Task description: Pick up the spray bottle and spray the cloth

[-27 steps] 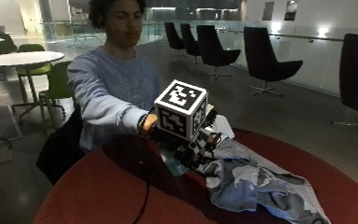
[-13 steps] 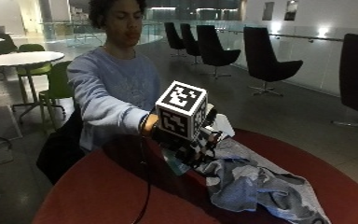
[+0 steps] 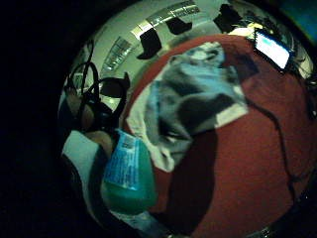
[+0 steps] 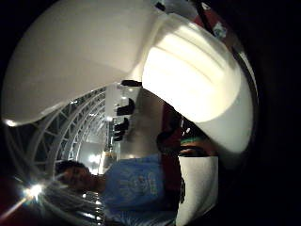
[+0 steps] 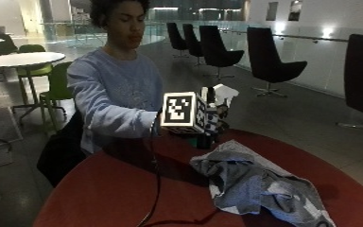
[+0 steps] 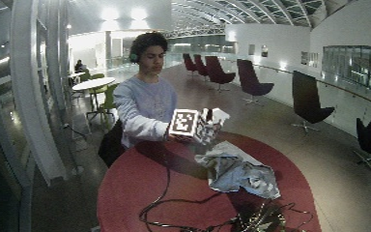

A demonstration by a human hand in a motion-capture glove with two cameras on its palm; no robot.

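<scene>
Gripping the spray bottle [image 5: 215, 101], the gloved right hand [image 5: 210, 124] holds it raised beside the cloth [image 5: 257, 184]. That cloth lies crumpled on the red tabletop [image 5: 112, 198].

1 spray btl [image 5: 214, 101], 1 cloth [image 5: 257, 187], 1 table [image 5: 106, 198].

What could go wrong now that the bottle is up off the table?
The spray bottle is held in the gloved right hand above the red table, beside the crumpled cloth rather than over it, so spray might wet the table instead. Cables and a lit screen also lie on the table, and stray mist could reach them.
</scene>
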